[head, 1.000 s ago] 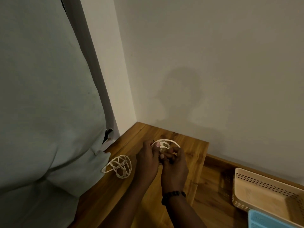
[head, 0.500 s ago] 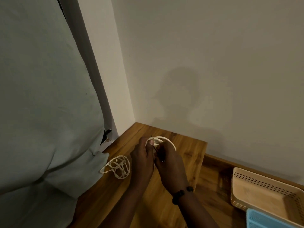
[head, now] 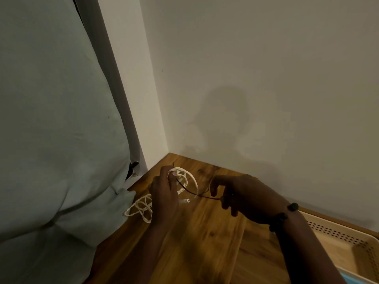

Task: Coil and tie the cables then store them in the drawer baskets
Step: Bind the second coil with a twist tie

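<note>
The left hand (head: 164, 193) grips a coiled white cable (head: 184, 179) above the brown wooden tabletop (head: 205, 242). The right hand (head: 246, 197) pinches a thin dark tie (head: 196, 193) running to the coil. A second white cable (head: 139, 208) lies loose beside the left hand. A beige perforated plastic basket (head: 344, 240) sits at right.

The right hand (head: 244, 196) now sits apart at three o'clock of the coiled cable (head: 184, 178), drawing a thin dark tie (head: 196, 194) taut.
</note>
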